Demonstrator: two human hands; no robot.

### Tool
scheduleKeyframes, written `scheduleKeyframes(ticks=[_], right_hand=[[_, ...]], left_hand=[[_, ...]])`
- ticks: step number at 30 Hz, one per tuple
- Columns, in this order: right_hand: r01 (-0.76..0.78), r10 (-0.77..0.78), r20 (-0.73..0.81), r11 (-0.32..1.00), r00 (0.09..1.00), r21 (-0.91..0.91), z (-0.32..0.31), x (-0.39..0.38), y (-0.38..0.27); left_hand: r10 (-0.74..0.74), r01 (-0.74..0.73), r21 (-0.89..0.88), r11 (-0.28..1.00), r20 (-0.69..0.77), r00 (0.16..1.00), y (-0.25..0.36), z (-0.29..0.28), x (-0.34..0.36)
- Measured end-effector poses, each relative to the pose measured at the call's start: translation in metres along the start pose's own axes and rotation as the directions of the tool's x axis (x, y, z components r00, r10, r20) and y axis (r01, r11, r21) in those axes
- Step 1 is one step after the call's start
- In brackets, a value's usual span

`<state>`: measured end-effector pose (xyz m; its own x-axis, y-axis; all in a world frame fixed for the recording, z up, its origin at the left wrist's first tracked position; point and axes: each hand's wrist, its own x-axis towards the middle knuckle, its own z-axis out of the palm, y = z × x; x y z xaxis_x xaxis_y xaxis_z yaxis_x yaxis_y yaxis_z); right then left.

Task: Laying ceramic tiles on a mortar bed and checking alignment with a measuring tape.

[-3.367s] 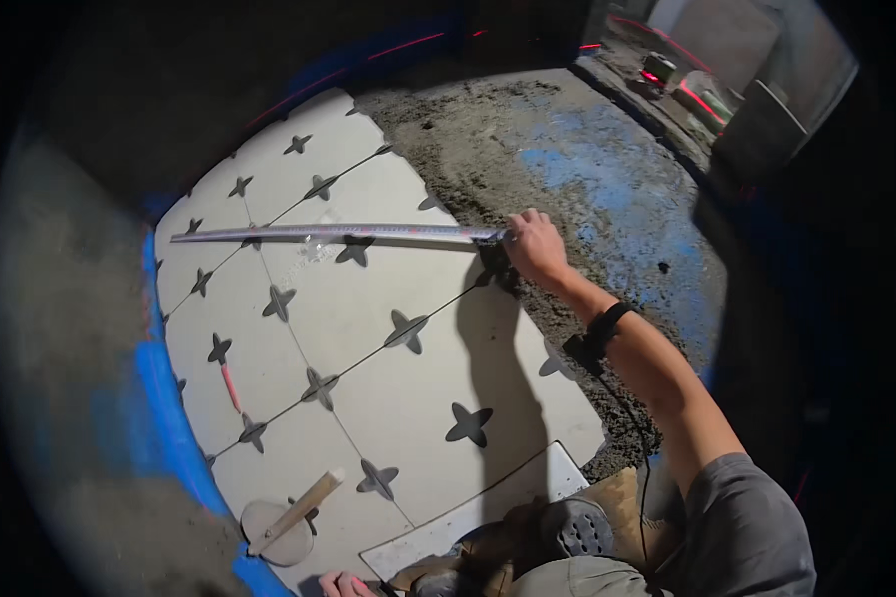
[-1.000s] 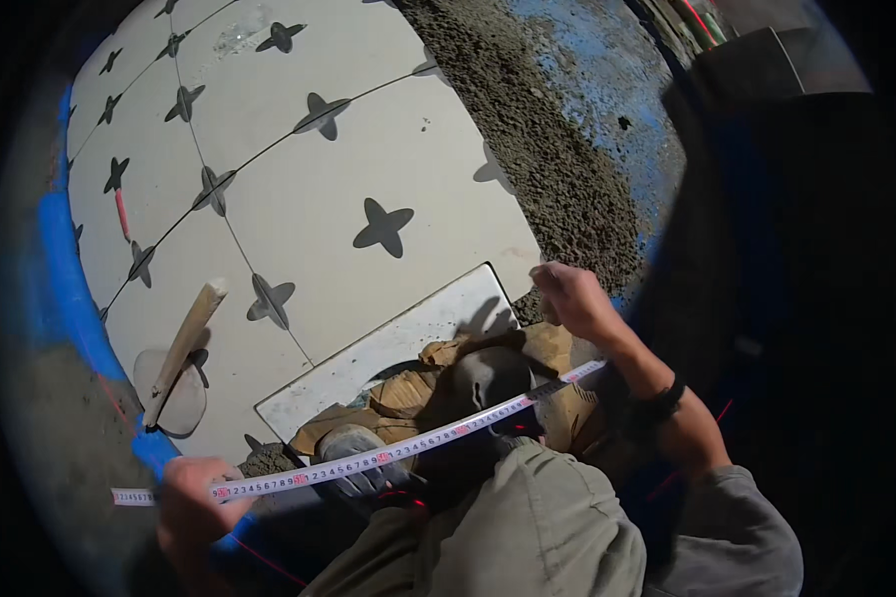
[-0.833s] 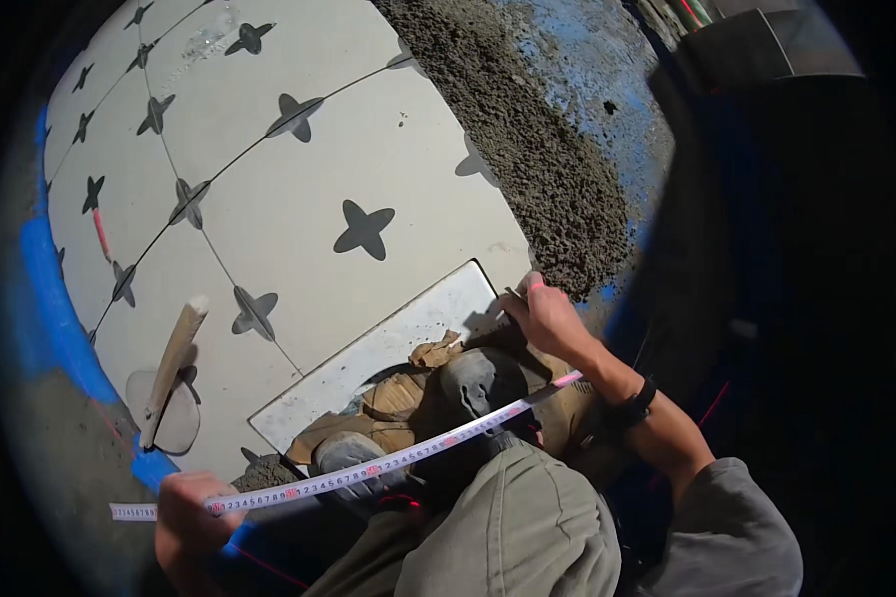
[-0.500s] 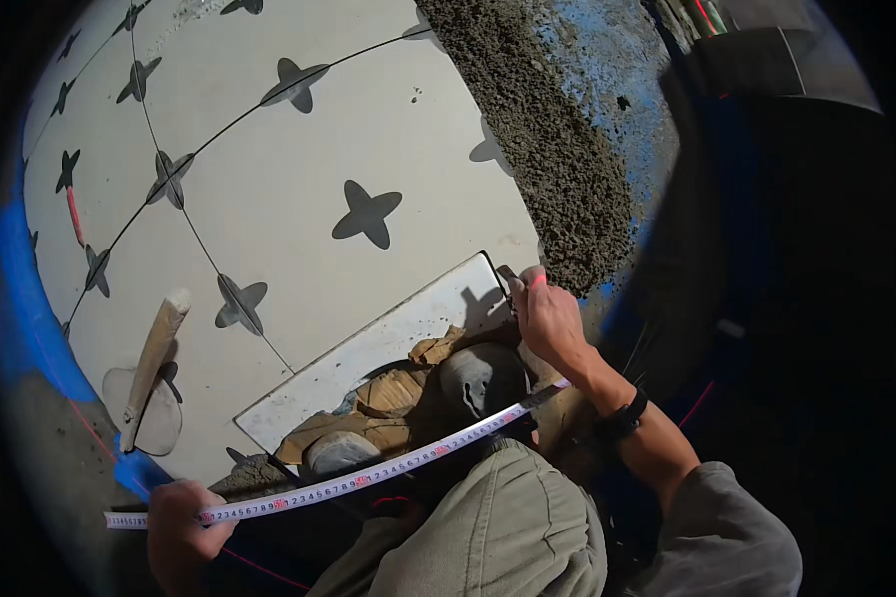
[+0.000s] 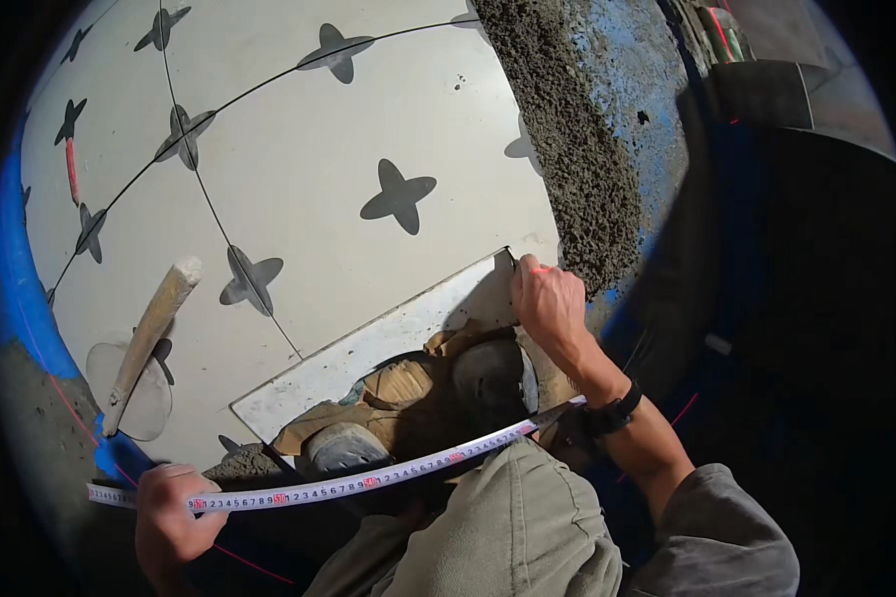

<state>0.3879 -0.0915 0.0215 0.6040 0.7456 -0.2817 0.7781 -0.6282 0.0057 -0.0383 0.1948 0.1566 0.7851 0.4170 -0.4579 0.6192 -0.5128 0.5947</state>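
Note:
My left hand [image 5: 174, 512] is closed on a long printed measuring tape [image 5: 368, 483] at lower left; the tape stretches rightward over my knee and beneath my right forearm. My right hand [image 5: 548, 308] has its fingers curled at the right corner of a white speckled board [image 5: 299, 383]; what they hold there is hidden, with a small dark edge beside the fingertips. Crumpled brown material [image 5: 398, 388] and my two footwear tips, partly in shadow, lie within and below the board. Large off-white tiles [image 5: 299, 169] with dark four-petal motifs spread beyond it.
A wooden-handled tool [image 5: 154, 328] with a round pale head rests on the tiles at left, near a red pencil-like stick [image 5: 72, 169]. Blue coating [image 5: 30, 298] borders the left. Grey mortar [image 5: 587, 169] lines the tiles' right edge. Stacked slabs [image 5: 767, 95] and red laser lines are at right.
The tape, earlier lying far across the tiles, is now across my lap in my left hand. My right hand has moved down to the board's corner, then slightly upward against it. The view has tilted down.

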Motion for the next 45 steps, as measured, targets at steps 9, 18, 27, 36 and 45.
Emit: scheduleKeyframes(ticks=[9, 18, 27, 36, 45], right_hand=[[0.132, -0.129, 0.058, 0.991, 0.990, -0.039, 0.004, 0.013, 0.006], [0.101, -0.100, 0.044, 0.994, 0.994, -0.028, 0.007, 0.010, 0.012], [0.081, -0.085, 0.085, 0.996, 0.993, 0.046, 0.033, -0.055, 0.050], [-0.225, 0.121, 0.222, 0.812, 0.967, 0.539, -0.014, -0.069, 0.057], [-0.449, 0.330, 0.332, 0.403, 0.884, 0.797, -0.013, -0.057, 0.115]], left_hand=[[-0.012, 0.012, 0.023, 1.000, 0.002, 1.000, -0.017, 0.013, -0.016], [0.092, -0.107, 0.084, 0.991, 0.169, 0.981, -0.033, 0.008, -0.019], [0.141, -0.165, 0.122, 0.979, 0.183, 0.973, -0.032, 0.005, -0.015], [0.135, -0.134, -0.006, 0.991, 0.066, 0.989, 0.007, 0.016, 0.023], [0.111, -0.130, 0.111, 0.985, 0.162, 0.981, 0.024, 0.025, 0.016]])
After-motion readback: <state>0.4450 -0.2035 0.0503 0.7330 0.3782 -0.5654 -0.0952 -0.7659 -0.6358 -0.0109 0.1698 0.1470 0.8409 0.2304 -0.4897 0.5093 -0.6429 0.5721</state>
